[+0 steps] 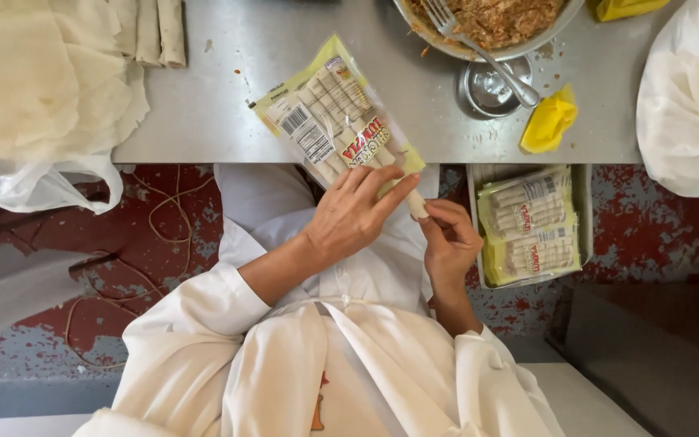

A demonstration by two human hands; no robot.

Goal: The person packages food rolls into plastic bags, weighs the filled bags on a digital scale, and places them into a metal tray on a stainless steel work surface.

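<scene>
Hands meet at the tabletop [228,121] edge: left hand [353,214] clamped on a clear packet of pale rolls [335,121], steadying it, while right hand [449,240] pinches its near corner, with more packets in a tray [582,218] right of it.

Your hands [349,214] hold a packet [337,121] at the table [220,121] edge. Wrappers [34,81] lie far left, the bowl [491,24] far right, a tray [582,218] of packets below right.
</scene>
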